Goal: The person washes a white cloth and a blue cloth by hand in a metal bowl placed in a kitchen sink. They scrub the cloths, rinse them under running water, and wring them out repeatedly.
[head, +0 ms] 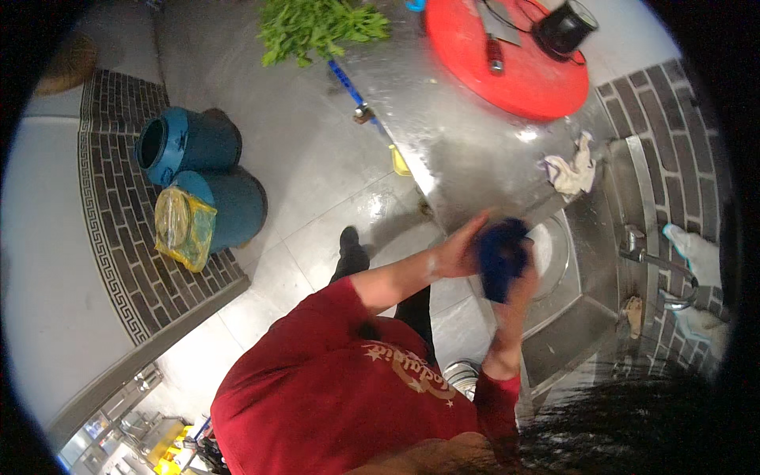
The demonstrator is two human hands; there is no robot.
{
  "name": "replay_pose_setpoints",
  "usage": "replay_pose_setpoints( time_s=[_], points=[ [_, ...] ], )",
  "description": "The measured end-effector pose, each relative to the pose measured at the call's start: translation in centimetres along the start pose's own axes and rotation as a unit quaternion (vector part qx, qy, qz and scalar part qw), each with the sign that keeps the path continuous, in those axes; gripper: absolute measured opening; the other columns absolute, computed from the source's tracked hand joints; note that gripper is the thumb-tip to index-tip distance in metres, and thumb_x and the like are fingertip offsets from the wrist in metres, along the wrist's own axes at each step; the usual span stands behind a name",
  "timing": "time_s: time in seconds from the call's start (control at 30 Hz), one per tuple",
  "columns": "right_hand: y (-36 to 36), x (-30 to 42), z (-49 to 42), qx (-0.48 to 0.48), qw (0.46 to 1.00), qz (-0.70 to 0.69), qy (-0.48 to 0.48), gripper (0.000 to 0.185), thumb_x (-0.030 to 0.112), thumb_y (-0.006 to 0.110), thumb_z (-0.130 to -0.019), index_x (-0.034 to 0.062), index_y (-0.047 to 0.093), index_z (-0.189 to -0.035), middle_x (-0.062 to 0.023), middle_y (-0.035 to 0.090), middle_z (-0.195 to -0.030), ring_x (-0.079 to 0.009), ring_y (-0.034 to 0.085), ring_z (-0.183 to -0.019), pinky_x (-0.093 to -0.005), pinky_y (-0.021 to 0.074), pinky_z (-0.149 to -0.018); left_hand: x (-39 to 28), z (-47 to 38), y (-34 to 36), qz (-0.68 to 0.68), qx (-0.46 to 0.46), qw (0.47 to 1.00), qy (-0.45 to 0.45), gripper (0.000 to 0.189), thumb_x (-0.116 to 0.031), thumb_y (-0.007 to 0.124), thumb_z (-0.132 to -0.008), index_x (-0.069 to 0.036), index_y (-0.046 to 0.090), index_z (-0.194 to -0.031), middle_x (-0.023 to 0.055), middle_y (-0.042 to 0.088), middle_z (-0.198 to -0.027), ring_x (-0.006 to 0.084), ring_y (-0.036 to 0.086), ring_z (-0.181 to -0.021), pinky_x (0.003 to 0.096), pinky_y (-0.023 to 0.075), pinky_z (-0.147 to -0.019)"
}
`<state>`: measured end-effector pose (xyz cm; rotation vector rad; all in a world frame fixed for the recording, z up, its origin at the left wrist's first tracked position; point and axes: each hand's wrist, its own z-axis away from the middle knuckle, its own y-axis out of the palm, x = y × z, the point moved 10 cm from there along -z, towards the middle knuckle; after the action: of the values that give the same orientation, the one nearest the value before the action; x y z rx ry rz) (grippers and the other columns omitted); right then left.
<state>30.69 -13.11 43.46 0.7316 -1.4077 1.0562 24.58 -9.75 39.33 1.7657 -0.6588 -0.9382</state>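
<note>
A dark blue cloth [502,258], bunched up and blurred, is between my two hands in front of the sink's near edge. My left hand [463,249] grips its left side, with the fingers partly hidden. On the other side my right hand [525,282] is closed around the cloth's lower right part; motion blurs these fingers. Just beyond the hands, a round pale basin [549,255] sits in the steel sink [570,338]. A crumpled white rag [573,169] lies on the steel counter [475,154] above the sink.
A red round cutting board [475,71] carries a cleaver [496,50] and a black cylindrical object [564,29]. Leafy greens [320,27] lie at the top. A curved faucet [665,264] is on the right. Two blue barrels [202,142] stand left, one near a yellow plastic bag [199,237].
</note>
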Motion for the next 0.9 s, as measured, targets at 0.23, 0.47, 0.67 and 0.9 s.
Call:
replay_pose_setpoints(
  time_s=[0.23, 0.47, 0.67, 0.9],
  points=[
    [24.3, -8.9, -2.2, 0.193, 0.964, 0.185, 0.009, 0.031, 0.018, 0.062, -0.082, 0.0043, 0.058, -0.109, -0.0208, 0.059, -0.105, -0.0358, 0.058, -0.094, -0.0396, 0.0451, -0.081, -12.7, 18.4, -14.9, 0.232, -0.211, 0.942, 0.122, 0.053, -0.041, 0.039, -0.094, -0.006, 0.04, -0.134, 0.0125, 0.046, -0.134, 0.0225, 0.045, -0.122, 0.0389, 0.0357, -0.103],
    [28.1, -24.3, -12.9, 0.075, 0.952, 0.284, 0.09, 0.04, 0.029, 0.054, -0.089, 0.007, 0.052, -0.123, -0.0221, 0.054, -0.119, -0.0351, 0.053, -0.109, -0.0401, 0.0411, -0.09, -15.4, 20.5, -30.1, 0.263, -0.25, 0.913, 0.189, 0.049, -0.043, 0.038, -0.093, -0.008, 0.051, -0.125, 0.0144, 0.052, -0.128, 0.0324, 0.05, -0.116, 0.0462, 0.0367, -0.102],
    [28.1, -29.6, -22.0, 0.0, 0.895, 0.446, 0.013, 0.043, 0.033, 0.045, -0.093, 0.0066, 0.049, -0.126, -0.0216, 0.05, -0.125, -0.0371, 0.05, -0.112, -0.042, 0.0394, -0.092, -15.2, 14.6, -39.2, 0.314, -0.231, 0.906, 0.162, 0.055, -0.049, 0.037, -0.092, -0.009, 0.05, -0.127, 0.0147, 0.051, -0.129, 0.0335, 0.048, -0.118, 0.0485, 0.0364, -0.102],
    [29.0, -34.3, -23.4, -0.032, 0.789, 0.605, -0.106, 0.047, 0.037, 0.035, -0.097, 0.0062, 0.045, -0.13, -0.0211, 0.046, -0.131, -0.0395, 0.046, -0.116, -0.0442, 0.0374, -0.094, -10.8, 14.3, -48.6, 0.289, -0.349, 0.888, 0.084, 0.059, -0.054, 0.042, -0.088, -0.01, 0.052, -0.127, 0.0105, 0.056, -0.124, 0.0306, 0.055, -0.11, 0.0509, 0.0423, -0.094]
  ],
)
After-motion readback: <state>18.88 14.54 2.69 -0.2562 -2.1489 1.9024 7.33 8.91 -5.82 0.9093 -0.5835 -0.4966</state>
